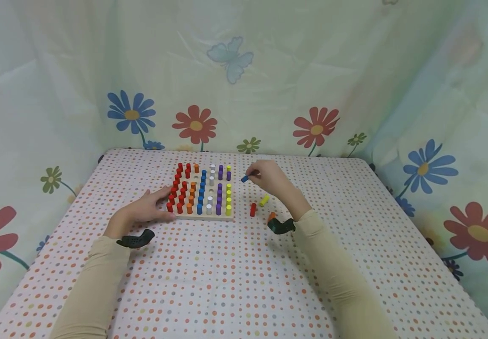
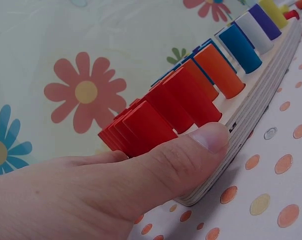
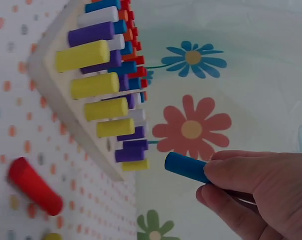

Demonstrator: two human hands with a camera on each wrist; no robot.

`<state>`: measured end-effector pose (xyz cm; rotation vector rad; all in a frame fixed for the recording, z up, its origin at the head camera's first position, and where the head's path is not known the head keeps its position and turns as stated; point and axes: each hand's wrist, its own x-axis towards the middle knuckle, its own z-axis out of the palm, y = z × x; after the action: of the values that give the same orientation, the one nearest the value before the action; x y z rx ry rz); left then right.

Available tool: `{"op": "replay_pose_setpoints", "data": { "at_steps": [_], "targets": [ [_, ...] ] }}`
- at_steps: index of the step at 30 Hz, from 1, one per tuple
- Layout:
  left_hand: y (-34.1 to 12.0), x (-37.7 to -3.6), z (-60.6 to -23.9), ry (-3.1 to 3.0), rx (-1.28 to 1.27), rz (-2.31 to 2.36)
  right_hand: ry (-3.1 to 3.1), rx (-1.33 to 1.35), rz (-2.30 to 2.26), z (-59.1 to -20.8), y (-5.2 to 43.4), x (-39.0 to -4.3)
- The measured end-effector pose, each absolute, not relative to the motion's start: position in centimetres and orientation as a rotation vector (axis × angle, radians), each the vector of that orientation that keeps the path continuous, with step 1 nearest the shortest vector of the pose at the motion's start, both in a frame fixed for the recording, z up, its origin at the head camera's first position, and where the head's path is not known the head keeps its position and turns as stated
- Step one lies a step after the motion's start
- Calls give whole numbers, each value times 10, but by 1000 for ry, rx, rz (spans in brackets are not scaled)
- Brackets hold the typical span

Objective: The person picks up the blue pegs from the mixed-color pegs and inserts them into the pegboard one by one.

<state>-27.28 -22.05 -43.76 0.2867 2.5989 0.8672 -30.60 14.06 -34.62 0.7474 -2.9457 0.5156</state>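
Right hand (image 1: 269,178) pinches a short blue wooden peg (image 1: 245,179) at frame centre, just right of the square wooden pegboard (image 1: 203,215). Left hand (image 1: 150,207) braces the board's left edge, fingers relaxed. We'd upright the peg over a vacant hole, then press straight down.

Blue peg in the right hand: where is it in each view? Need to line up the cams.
Head: blue peg right of the board's far corner, pinched by the right hand.
Left wrist: not in view.
Right wrist: blue peg lower centre, held at the fingertips.
Shared landmark: the board's yellow peg row.
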Motion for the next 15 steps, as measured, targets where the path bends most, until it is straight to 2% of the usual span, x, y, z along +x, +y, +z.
{"op": "replay_pose_setpoints", "data": {
  "at_steps": [8,15],
  "targets": [
    [-221,-273,-439,2581,279,904,-2924,863,367,-321,100,-334],
    [-220,-274,-439,2584,292,909,-2904,984,291,-324,61,-365]
  ]
}}
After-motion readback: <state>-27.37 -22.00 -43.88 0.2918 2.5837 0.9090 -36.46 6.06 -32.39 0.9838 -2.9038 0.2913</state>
